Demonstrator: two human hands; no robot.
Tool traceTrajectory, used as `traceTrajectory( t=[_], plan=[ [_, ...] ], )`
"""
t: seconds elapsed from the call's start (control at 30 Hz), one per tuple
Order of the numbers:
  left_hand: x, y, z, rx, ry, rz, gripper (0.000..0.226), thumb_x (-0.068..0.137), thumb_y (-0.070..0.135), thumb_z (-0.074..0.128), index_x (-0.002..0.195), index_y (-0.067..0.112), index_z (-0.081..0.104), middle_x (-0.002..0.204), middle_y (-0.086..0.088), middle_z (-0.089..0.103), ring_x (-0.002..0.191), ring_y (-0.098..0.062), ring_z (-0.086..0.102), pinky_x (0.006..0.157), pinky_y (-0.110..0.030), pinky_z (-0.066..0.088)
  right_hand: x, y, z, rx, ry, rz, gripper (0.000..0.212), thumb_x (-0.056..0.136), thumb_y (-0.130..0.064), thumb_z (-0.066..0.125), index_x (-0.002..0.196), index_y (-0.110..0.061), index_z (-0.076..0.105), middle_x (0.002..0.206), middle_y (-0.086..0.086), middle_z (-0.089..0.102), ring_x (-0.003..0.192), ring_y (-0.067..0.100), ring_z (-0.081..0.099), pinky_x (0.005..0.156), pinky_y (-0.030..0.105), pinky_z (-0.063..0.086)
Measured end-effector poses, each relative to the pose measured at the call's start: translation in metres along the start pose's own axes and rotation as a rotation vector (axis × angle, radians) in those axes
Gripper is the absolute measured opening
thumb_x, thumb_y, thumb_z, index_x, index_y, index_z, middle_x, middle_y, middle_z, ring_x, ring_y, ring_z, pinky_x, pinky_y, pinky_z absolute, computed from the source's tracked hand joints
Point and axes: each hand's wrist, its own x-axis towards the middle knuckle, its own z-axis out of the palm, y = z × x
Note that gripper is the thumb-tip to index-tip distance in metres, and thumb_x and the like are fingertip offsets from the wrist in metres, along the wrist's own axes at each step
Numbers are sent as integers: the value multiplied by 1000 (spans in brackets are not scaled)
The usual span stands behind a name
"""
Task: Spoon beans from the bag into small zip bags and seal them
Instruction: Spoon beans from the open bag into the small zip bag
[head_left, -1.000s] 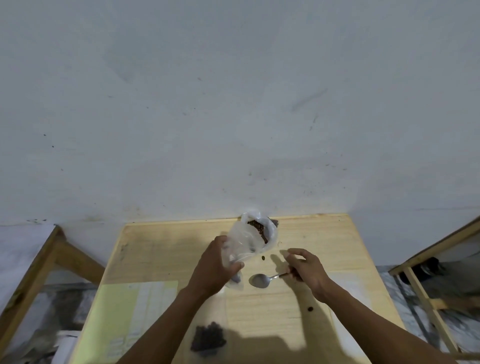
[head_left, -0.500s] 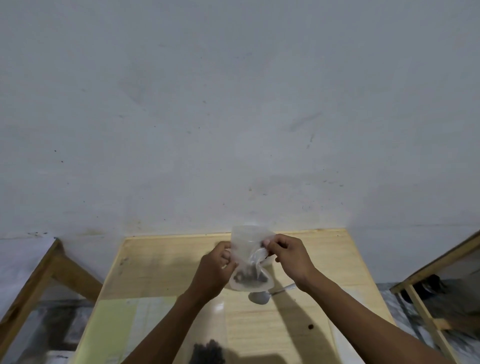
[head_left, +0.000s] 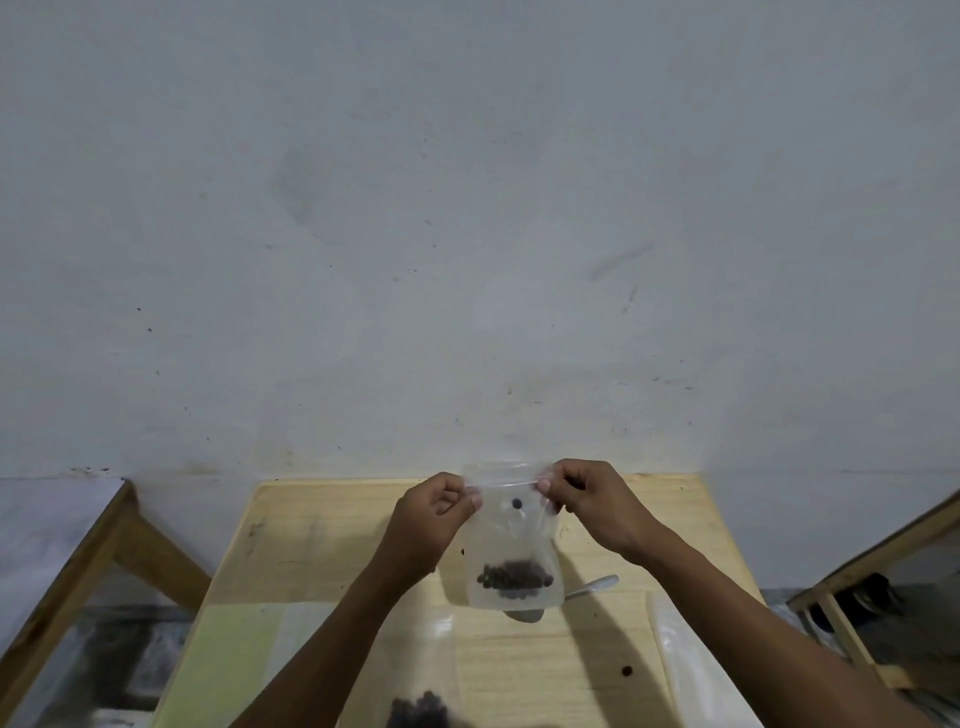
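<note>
A small clear zip bag (head_left: 511, 540) hangs upright above the wooden table (head_left: 322, 545), with a clump of dark beans (head_left: 514, 576) at its bottom. My left hand (head_left: 431, 519) pinches the bag's top left corner and my right hand (head_left: 592, 501) pinches the top right corner along the zip strip. The metal spoon (head_left: 592, 586) lies on the table behind the bag, mostly hidden by it. The big bean bag is hidden from view.
Another clear bag with dark beans (head_left: 418, 712) lies at the near edge. A loose bean (head_left: 627, 671) sits on the table at right. A green sheet (head_left: 223, 660) covers the near left. Wooden frames stand at left (head_left: 78, 561) and right (head_left: 852, 577).
My right hand put the spoon down and came up to the zip bag. Both hands turned the bag upright and now stretch its top edge between them.
</note>
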Motion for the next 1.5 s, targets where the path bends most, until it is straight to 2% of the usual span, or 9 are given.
traceTrajectory(
  t=[0.2, 0.33, 0.47, 0.73, 0.87, 1.0, 1.17, 1.37, 1.5],
  plan=[
    [1, 16, -1, -61, -30, 7, 20, 92, 22, 64, 78, 10, 59, 79, -14, 68, 71, -22, 64, 71, -37, 51, 3, -18, -8, 23, -68, -38, 9, 89, -22, 70, 91, -13, 70, 83, 17, 65, 76, 14, 59, 74, 29, 49],
    [0, 25, 0, 4, -48, 50, 18, 91, 23, 65, 74, 21, 59, 77, -14, 66, 80, -34, 65, 74, -42, 53, 7, -31, -5, -222, -95, -87, 12, 85, -27, 74, 85, -15, 69, 77, -7, 65, 70, 4, 55, 66, 22, 43],
    [-3, 33, -3, 11, -39, 93, 7, 91, 21, 66, 84, 22, 64, 76, -12, 66, 78, -30, 68, 76, -46, 55, 10, -42, -3, -372, -100, -150, 10, 85, -29, 72, 87, -21, 67, 81, -9, 65, 71, 2, 55, 64, 20, 42],
    [-3, 39, -10, 68, -71, 134, 10, 90, 23, 67, 80, 23, 67, 73, -9, 67, 71, -23, 67, 70, -33, 53, 14, -51, 5, -419, -175, -224, 7, 88, -28, 68, 86, -21, 66, 80, -11, 64, 76, 4, 56, 69, 25, 44],
    [-2, 39, -11, 141, -45, 197, 14, 91, 25, 65, 77, 23, 63, 66, -10, 56, 59, -14, 47, 59, -29, 40, 15, -52, 8, -431, -174, -218, 7, 85, -33, 68, 85, -26, 65, 81, -12, 63, 79, 8, 58, 73, 33, 48],
    [-1, 40, -7, 216, -25, 284, 17, 92, 24, 64, 75, 21, 60, 70, 1, 60, 68, -15, 56, 70, -36, 49, 15, -53, 12, -422, -182, -220, 6, 86, -33, 64, 85, -28, 64, 83, -9, 64, 78, 12, 59, 71, 38, 50],
    [-1, 41, -7, 237, 17, 305, 20, 92, 19, 64, 73, 24, 58, 71, 7, 62, 72, -11, 58, 70, -23, 48, 14, -53, 13, -512, -139, -272, 10, 89, -37, 63, 89, -27, 63, 89, -10, 62, 84, 10, 57, 75, 39, 50],
    [-5, 38, -26, 185, 54, 203, 19, 92, 20, 64, 74, 21, 59, 75, 1, 65, 75, -20, 61, 70, -36, 52, 11, -50, 7, -423, -91, -203, 19, 85, -43, 67, 82, -25, 62, 82, -10, 64, 79, 9, 59, 72, 40, 51],
    [-16, 36, -32, 156, 65, 159, 19, 92, 14, 64, 74, 16, 59, 65, 5, 64, 58, -3, 57, 56, -16, 42, 6, -44, 17, -309, -85, -115, 29, 79, -44, 75, 76, -18, 62, 80, 1, 68, 76, 17, 62, 71, 39, 51]
  ],
)
